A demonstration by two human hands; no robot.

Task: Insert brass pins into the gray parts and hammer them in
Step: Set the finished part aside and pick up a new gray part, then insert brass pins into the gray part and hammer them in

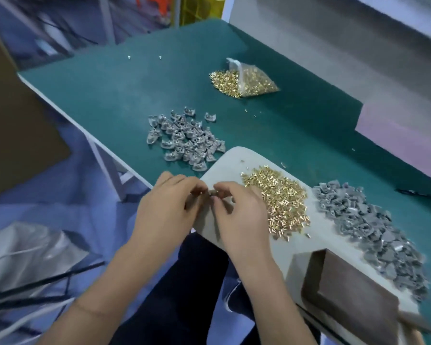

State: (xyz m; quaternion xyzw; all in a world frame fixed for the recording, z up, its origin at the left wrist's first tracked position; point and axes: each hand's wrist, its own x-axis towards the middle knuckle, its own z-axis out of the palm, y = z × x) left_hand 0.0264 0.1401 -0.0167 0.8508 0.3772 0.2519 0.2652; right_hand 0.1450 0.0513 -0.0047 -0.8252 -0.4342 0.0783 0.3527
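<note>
Green-topped worktop (125, 95) with a white edge, running from near right to far left, backed on the right by a pale wall panel (321, 43). Beige board (237, 160) lying on the near part of the worktop, its near end overhanging dark trousers (184, 290). On the board, a heap of brass pins (279, 200), and just right of it a larger heap of gray parts (373, 225) spilling toward the near right. Brown block (346, 292) resting at the board's near right end. Farther left on the green surface, a second cluster of gray parts (187, 138), shinier. Beyond that, a clear bag of brass pins (254, 80) with loose pins spilled at its left side. Bluish floor at left, with crumpled clear plastic (28, 252) at near left. Yellow crate (199, 8) at far top, blurred.

Left hand (167, 210) and right hand (237, 215) close together over the board's left edge, fingertips meeting and pinching a small gray piece (211, 193); motion blur hiding its detail.
</note>
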